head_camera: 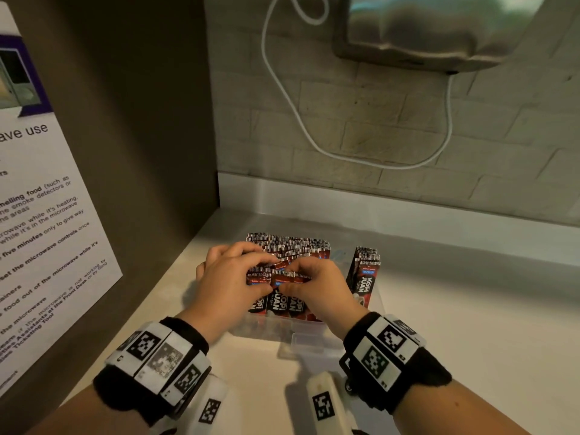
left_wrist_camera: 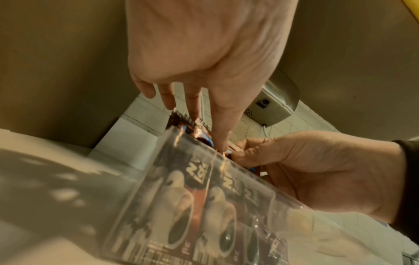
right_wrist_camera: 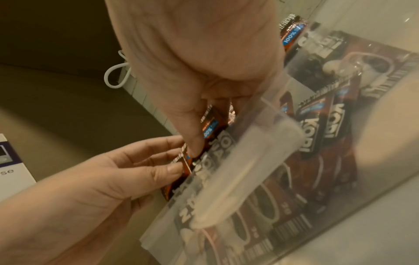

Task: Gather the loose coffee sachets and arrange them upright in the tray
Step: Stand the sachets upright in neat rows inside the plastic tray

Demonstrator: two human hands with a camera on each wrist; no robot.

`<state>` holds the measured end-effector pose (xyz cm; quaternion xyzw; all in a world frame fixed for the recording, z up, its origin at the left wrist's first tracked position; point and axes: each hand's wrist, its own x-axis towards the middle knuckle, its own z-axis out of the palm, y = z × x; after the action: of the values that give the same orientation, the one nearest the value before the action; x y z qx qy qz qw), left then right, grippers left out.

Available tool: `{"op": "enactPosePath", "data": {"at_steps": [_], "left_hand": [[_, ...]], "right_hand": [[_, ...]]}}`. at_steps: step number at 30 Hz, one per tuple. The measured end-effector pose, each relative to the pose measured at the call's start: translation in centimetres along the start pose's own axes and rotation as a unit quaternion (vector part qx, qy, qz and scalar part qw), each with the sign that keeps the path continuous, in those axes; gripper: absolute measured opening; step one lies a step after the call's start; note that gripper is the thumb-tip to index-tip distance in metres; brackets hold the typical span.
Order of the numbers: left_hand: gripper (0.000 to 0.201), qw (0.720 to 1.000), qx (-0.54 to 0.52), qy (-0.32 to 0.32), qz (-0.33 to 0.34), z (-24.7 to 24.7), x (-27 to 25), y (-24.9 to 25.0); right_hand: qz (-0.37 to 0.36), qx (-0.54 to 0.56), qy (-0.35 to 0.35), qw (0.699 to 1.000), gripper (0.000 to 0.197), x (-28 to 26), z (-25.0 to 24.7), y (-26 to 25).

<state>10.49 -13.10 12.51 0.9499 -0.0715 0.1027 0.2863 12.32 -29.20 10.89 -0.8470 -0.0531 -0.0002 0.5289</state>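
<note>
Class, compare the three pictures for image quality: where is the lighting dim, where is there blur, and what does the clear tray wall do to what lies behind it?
Head view: dim warm light, straight wall lines bowed by the wide lens, hands sharp. Left wrist view: the clear tray wall close to the lens is blurred and hazes the coffee sachets behind it. Right wrist view: the tray rim is smeared out of focus; the right hand looms soft.

Pale brick wall [head_camera: 392,120], steel dispenser [head_camera: 439,29] (white cord [head_camera: 282,89] looping below), white counter [head_camera: 470,309].
</note>
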Motion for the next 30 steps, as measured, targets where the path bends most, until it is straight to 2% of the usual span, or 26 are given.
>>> {"op": "enactPosePath", "data": {"at_steps": [6,10,15,19,22,24,26,28,30], "left_hand": [[0.031,1.0,-0.01,0.019,-0.009,-0.1,0.0,-0.5],[0.03,1.0,-0.002,0.011,-0.01,-0.2,0.0,-0.2],[0.039,1.0,0.017,-0.011,-0.004,-0.4,0.1,0.4],[0.047,0.999,0.01,0.006,0.031,-0.6,0.1,1.9],[0.037,0.996,-0.028,0.03,0.081,-0.3,0.3,3.7],[0.031,0.992,-0.016,-0.002,0.127,0.4,0.8,4.9],[0.034,0.981,0.05,-0.076,0.172,1.6,1.8,6.0],[0.041,0.959,0.139,-0.162,0.188,2.7,2.9,7.1],[0.041,0.931,0.215,-0.21,0.208,3.4,3.8,8.4]], "right_hand": [[0.016,0.044,-0.006,0.999,0.014,-0.4,-1.4,-0.6],[0.019,0.093,0.028,0.995,0.009,-1.0,-3.4,-2.1],[-0.022,0.153,0.097,0.983,0.014,-1.4,-7.5,-3.9],[-0.036,0.149,0.145,0.977,0.021,-1.7,-10.5,-3.7],[-0.006,0.105,0.152,0.983,0.022,-2.3,-11.7,-2.1],[0.021,0.084,0.151,0.985,0.021,-2.8,-11.8,-0.8],[0.043,0.084,0.161,0.982,0.019,-3.1,-11.7,0.3],[0.05,0.102,0.189,0.975,0.017,-3.4,-11.7,1.0],[0.043,0.123,0.226,0.965,0.014,-3.6,-11.7,1.1]]}}
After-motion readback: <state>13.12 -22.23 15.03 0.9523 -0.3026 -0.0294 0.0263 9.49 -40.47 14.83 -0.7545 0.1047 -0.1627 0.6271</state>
